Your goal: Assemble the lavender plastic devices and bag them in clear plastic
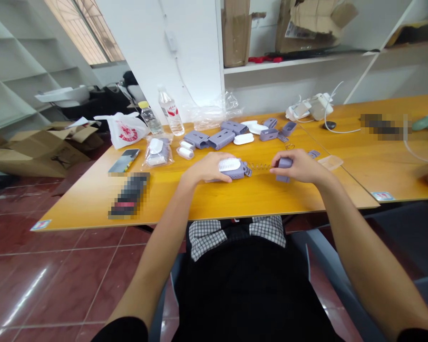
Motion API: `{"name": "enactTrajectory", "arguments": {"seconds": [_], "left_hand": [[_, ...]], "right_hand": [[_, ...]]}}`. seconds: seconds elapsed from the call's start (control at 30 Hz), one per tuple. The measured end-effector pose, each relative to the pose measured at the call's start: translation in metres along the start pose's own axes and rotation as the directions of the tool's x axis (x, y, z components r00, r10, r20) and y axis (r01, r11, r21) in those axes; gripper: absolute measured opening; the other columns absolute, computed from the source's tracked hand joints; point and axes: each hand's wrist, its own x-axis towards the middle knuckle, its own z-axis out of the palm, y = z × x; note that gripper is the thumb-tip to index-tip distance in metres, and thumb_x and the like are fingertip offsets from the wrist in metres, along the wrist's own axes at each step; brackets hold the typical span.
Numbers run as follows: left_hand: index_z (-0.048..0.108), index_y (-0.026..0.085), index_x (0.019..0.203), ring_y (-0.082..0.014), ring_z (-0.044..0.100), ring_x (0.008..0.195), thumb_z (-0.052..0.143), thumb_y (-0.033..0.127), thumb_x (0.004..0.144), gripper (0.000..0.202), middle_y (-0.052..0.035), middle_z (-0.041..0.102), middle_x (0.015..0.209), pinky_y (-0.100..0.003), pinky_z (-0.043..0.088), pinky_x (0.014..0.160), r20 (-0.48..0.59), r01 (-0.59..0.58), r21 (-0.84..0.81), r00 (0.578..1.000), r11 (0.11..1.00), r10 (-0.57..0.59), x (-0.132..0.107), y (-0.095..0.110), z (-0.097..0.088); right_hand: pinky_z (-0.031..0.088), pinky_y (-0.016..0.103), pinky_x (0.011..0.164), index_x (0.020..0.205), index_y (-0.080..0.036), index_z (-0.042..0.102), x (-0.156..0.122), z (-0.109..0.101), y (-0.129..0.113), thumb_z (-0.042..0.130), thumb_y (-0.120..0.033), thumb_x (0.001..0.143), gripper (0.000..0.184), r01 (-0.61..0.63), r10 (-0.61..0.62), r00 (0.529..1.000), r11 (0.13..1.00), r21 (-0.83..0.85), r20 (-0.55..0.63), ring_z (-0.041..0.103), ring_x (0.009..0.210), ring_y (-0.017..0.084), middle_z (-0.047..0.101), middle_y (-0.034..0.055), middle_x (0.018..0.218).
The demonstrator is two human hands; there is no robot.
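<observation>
My left hand [209,167] rests over a lavender plastic housing [235,170] with a white ribbed insert [229,165], and its fingers wrap the housing. My right hand [299,166] pinches a small lavender plastic piece [283,169], partly hidden by the fingers. Between the hands, a thin metal coil spring [258,166] lies on the wooden tabletop [257,197]. Beyond them lie several lavender housings [221,139], white caps [243,138] and white rollers [185,152]. A second spring [289,138] sits further back.
A clear bag of parts [159,151], a phone [123,160] and a blurred dark object [130,194] lie left on the table. Water bottles [170,111] stand behind. A white plastic bag [123,129], cardboard box [39,152] and adjoining table [378,166] flank it.
</observation>
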Motion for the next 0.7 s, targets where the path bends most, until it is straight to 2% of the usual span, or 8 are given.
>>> {"name": "enactTrajectory", "arguments": {"seconds": [0.13,0.27,0.47,0.53,0.63,0.7], "left_hand": [[0.071,0.026,0.141,-0.0351,0.072,0.126,0.093,0.04,0.072,0.074,-0.0075,0.076,0.139,-0.054,0.055,0.113,-0.071,-0.027,-0.016,0.997,1.0,0.025,-0.001,0.002,-0.003],[0.071,0.024,0.14,-0.0352,0.07,0.129,0.094,0.039,0.071,0.074,-0.009,0.075,0.141,-0.055,0.052,0.116,-0.146,-0.033,-0.002,0.989,0.999,0.033,-0.001,0.005,-0.003],[0.069,0.024,0.139,-0.0346,0.069,0.131,0.095,0.038,0.071,0.074,-0.0101,0.073,0.143,-0.055,0.052,0.117,-0.229,-0.053,-0.006,0.972,0.999,0.051,0.0,0.006,0.001],[0.068,0.024,0.138,-0.0348,0.069,0.131,0.096,0.037,0.07,0.075,-0.0102,0.073,0.144,-0.055,0.052,0.117,-0.257,-0.063,0.006,0.964,0.998,0.062,0.001,0.006,0.002],[0.067,0.025,0.138,-0.0342,0.069,0.132,0.096,0.034,0.071,0.074,-0.01,0.072,0.146,-0.055,0.051,0.118,-0.304,-0.073,0.04,0.949,0.997,0.082,0.001,0.007,0.003],[0.065,0.025,0.139,-0.0334,0.068,0.134,0.096,0.031,0.071,0.075,-0.0101,0.07,0.148,-0.054,0.051,0.119,-0.331,-0.086,0.065,0.938,0.994,0.103,0.002,0.008,0.004]], "right_hand": [[0.05,0.033,0.057,0.076,-0.024,0.073,-0.003,-0.007,0.001,0.088,-0.052,0.077,0.032,-0.076,0.081,0.996,0.991,0.112,-0.045,0.062,0.062,0.019,0.07,0.0022,0.071],[0.046,0.031,0.05,0.078,-0.023,0.073,-0.006,-0.01,0.002,0.093,-0.051,0.072,0.034,-0.134,0.152,0.984,0.973,0.186,-0.09,0.056,0.056,0.015,0.065,0.0001,0.066],[0.039,0.027,0.039,0.088,-0.025,0.075,-0.006,-0.009,0.012,0.096,-0.046,0.071,0.034,-0.232,0.278,0.952,0.929,0.289,-0.127,0.059,0.055,0.016,0.071,0.0016,0.072],[0.042,0.027,0.04,0.087,-0.025,0.076,-0.006,-0.011,0.015,0.098,-0.044,0.069,0.034,-0.223,0.289,0.945,0.913,0.342,-0.155,0.063,0.058,0.017,0.073,0.002,0.075],[0.051,0.028,0.046,0.082,-0.026,0.074,-0.007,-0.014,0.016,0.101,-0.042,0.065,0.035,-0.139,0.255,0.947,0.875,0.463,-0.197,0.068,0.063,0.018,0.075,0.0017,0.076],[0.052,0.028,0.047,0.081,-0.026,0.073,-0.006,-0.014,0.013,0.101,-0.042,0.065,0.037,-0.106,0.245,0.949,0.84,0.532,-0.197,0.068,0.062,0.017,0.074,0.0015,0.074]]}}
